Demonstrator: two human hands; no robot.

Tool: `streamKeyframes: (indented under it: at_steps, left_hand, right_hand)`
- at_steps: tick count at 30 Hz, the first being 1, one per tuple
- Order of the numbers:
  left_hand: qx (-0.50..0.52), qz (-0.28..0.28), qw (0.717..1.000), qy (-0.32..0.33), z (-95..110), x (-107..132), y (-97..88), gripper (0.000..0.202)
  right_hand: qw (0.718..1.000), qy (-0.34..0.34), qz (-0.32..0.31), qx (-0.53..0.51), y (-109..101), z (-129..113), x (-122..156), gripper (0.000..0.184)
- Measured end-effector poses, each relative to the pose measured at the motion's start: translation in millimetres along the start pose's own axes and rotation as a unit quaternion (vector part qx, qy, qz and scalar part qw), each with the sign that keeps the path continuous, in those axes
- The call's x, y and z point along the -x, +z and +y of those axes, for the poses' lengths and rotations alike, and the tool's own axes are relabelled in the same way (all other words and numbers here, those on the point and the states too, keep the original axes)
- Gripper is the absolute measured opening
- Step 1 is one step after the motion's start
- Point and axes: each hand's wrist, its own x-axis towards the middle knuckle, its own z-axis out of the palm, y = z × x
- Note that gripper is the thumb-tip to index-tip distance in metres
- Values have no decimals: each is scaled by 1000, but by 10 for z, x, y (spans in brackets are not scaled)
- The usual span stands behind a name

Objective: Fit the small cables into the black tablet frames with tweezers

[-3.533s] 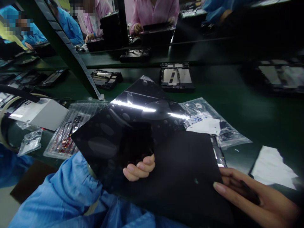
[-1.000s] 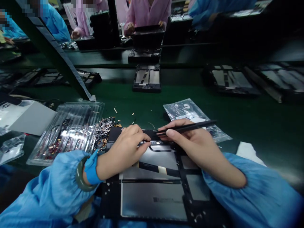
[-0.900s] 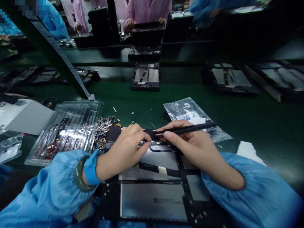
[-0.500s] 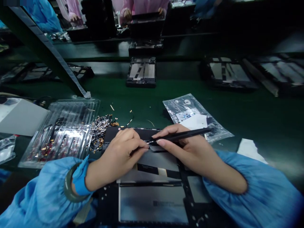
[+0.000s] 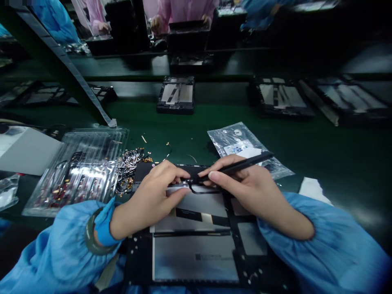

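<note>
An opened tablet (image 5: 196, 255) lies before me, its silver battery panels and black frame showing. My left hand (image 5: 159, 190) rests over its upper part, thumb and forefinger apart on either side of a small connector area. A thin black cable (image 5: 196, 190) curves beside those fingertips. In my right hand (image 5: 245, 183) is a pair of slim black tweezers (image 5: 245, 163), gripped like a pen. Their tip points at the connector area near my left fingertips; the exact contact there is too small to make out.
Left of the tablet are a pile of small cables (image 5: 130, 167) and a clear plastic tray (image 5: 76, 175) of parts. A plastic bag (image 5: 229, 136) lies beyond my right hand. Several opened tablets (image 5: 176, 94) sit farther back. A slanted post (image 5: 67, 65) rises at left; co-workers' hands show behind.
My left thumb and forefinger have parted from a pinch, uncovering the connector area. The tweezers have tilted slightly steeper. Tablets at the back appear shifted left.
</note>
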Motion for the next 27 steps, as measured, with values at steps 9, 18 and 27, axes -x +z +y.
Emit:
streamKeyframes:
  at_steps: [9,18,27]
  left_hand:
    - [211,-69,969,-106,277,-40,-93,6]
    - [268,-88,942,-180,307,-60,-104,14]
    - [276,-78,941,-181,285,-50,-84,12]
  right_hand:
    - [970,97,-54,-214,19,-106,58,24]
    - [949,146,-57,-274,31,-95,41,24]
    - [946,135,-63,-288,57,-62,34,19]
